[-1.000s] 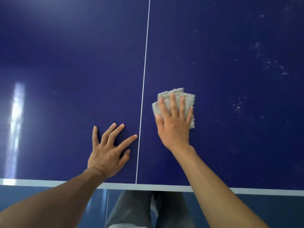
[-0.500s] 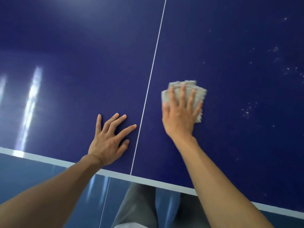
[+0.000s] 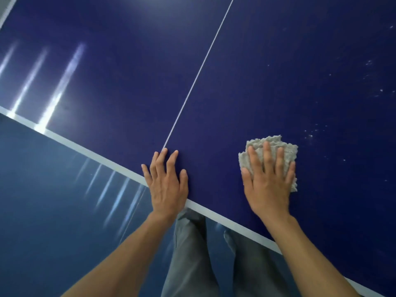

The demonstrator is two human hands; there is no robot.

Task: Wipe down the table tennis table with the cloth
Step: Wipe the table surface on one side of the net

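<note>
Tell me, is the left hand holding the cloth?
No: the cloth lies under the right hand; the left hand rests bare on the table.

Dim, even light. White glare streaks cross the table [image 3: 128, 71] at left and the floor [image 3: 42, 211] at lower left; detail is slightly soft.

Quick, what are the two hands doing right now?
Left hand: open, fingers spread flat on the table tennis table, holding nothing.
Right hand: open, straight fingers pressing the grey cloth onto the table.
</note>
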